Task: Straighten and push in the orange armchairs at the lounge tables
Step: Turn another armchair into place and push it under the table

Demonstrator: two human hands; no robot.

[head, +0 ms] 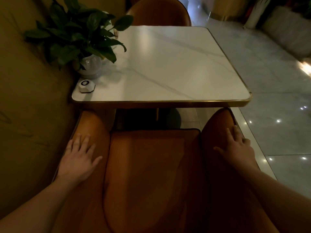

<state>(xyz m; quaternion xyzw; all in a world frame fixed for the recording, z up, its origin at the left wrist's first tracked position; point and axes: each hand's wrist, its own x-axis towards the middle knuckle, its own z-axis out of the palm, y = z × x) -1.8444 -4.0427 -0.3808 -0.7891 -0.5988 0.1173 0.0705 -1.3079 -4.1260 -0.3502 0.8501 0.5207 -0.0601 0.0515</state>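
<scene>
Nearest: orange armchair [151, 174], front edge just short of table rim. Left hand [77, 157] flat on left armrest, fingers spread, gripping nothing. Right hand [237, 147] flat on right armrest, fingers extended, likewise open. Beyond: white marble-look table [176, 64], gold edge band. On left side: call button [86, 86], potted plant [80, 34]. Far side: second orange armchair [159, 12]. Right: glossy pale tiled floor [277, 101].

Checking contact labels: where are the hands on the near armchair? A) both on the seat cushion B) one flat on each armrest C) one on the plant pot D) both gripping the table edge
B: the left hand and right hand each lie flat, fingers spread, on an armrest of the near armchair.
</scene>
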